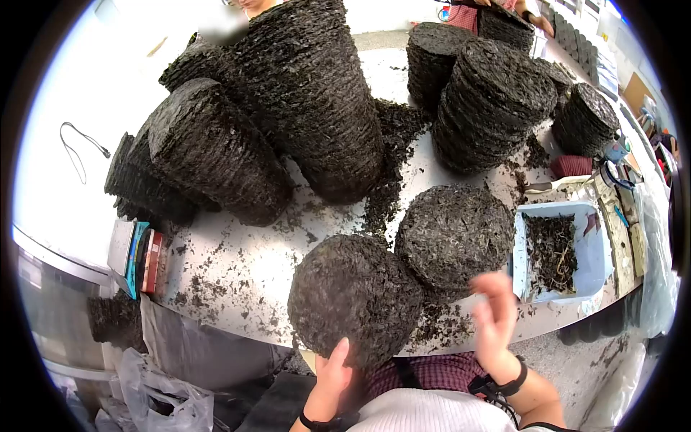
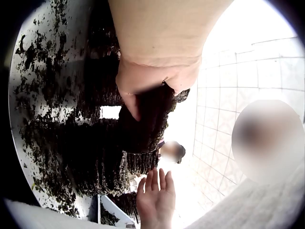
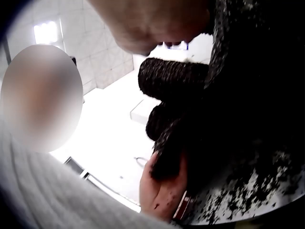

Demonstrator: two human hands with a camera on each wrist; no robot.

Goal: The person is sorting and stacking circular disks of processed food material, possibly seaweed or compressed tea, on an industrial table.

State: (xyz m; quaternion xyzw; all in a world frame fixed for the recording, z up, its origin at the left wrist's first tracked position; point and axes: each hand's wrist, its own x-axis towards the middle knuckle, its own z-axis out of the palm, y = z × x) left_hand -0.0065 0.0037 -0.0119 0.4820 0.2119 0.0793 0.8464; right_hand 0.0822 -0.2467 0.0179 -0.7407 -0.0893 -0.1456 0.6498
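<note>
A round, dark cake of dried seaweed (image 1: 353, 291) lies tilted at the table's front edge. My left hand (image 1: 333, 376) grips its near edge, thumb on top and fingers hidden beneath; the left wrist view shows the same hand (image 2: 157, 76) from behind. Just behind and to the right stands a stack of similar round seaweed cakes (image 1: 457, 234). My right hand (image 1: 497, 317) is raised at that stack's near right side, slightly blurred, holding nothing. In the left wrist view this right hand (image 2: 156, 200) shows its palm and extended fingers.
Tall leaning seaweed stacks (image 1: 309, 108) fill the back left, with more stacks (image 1: 493, 108) at the back right. A light blue basin (image 1: 594, 263) holds loose scraps. Small boxes (image 1: 140, 259) stand at the left edge. Seaweed crumbs (image 1: 209, 281) litter the white table.
</note>
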